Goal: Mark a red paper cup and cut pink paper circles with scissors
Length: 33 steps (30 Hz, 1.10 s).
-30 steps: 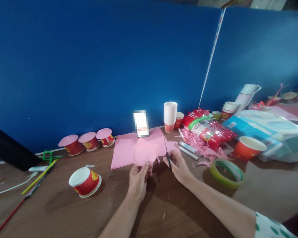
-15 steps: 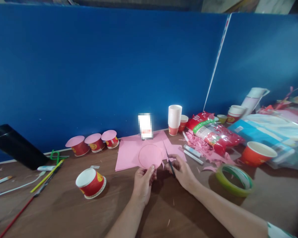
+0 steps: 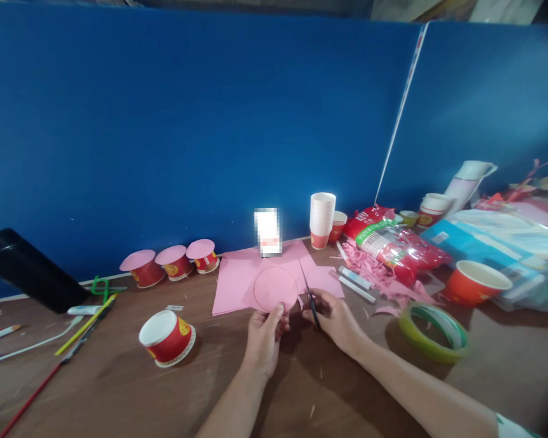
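While three red cups (image 3: 174, 271) wear pink paper tops between nine and ten o'clock of the pink disc (image 3: 275, 288), an open red cup (image 3: 170, 344) at eight shows its white inside. The left hand (image 3: 265, 337) pinches the round disc at its six o'clock edge, over pink sheets (image 3: 235, 283). Scissors (image 3: 313, 309), long axis steep, point between eleven and twelve, the right hand's (image 3: 335, 319) fingers curled round them. Nested cups (image 3: 322, 222) rise at one; at two, a red bag (image 3: 388, 243) holds more; at three, an orange cup (image 3: 468, 289) opens upward.
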Each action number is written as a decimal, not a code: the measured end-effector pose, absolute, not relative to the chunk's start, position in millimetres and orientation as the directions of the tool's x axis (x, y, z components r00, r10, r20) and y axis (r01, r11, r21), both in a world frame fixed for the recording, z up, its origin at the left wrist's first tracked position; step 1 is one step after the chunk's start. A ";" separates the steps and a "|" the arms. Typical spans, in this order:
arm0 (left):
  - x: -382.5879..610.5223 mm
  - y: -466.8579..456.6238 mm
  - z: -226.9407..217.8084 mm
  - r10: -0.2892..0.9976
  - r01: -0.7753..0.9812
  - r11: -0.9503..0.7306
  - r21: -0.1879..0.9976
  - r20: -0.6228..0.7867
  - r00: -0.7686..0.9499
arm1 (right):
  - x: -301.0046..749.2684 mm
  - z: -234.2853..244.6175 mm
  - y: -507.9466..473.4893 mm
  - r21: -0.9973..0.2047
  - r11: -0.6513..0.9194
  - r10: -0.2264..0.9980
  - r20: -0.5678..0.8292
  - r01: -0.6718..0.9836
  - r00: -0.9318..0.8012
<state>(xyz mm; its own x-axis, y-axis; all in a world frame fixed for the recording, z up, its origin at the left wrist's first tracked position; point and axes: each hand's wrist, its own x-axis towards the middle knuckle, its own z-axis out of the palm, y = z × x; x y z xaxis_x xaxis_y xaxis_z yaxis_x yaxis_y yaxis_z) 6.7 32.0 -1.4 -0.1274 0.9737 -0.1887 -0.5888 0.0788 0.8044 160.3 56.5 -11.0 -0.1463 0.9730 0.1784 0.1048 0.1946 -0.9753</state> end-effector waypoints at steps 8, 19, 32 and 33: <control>6.4 33.5 -4.6 0.976 -0.570 0.084 0.818 -0.184 -0.120 | 156.1 -5.9 55.9 -0.980 0.185 0.978 0.177 0.069 -0.109; 7.3 32.0 -2.5 0.974 -0.579 0.071 0.812 -0.183 -0.136 | 154.9 -4.3 53.8 -0.982 0.186 0.976 0.181 0.036 -0.119; 6.9 33.0 -4.5 0.973 -0.572 0.068 0.818 -0.182 -0.143 | 161.3 -8.2 52.9 -0.965 0.250 0.957 0.232 0.085 -0.174; 7.1 32.8 -4.4 0.972 -0.569 0.070 0.819 -0.184 -0.144 | 161.9 -7.5 52.8 -0.961 0.256 0.956 0.237 0.101 -0.170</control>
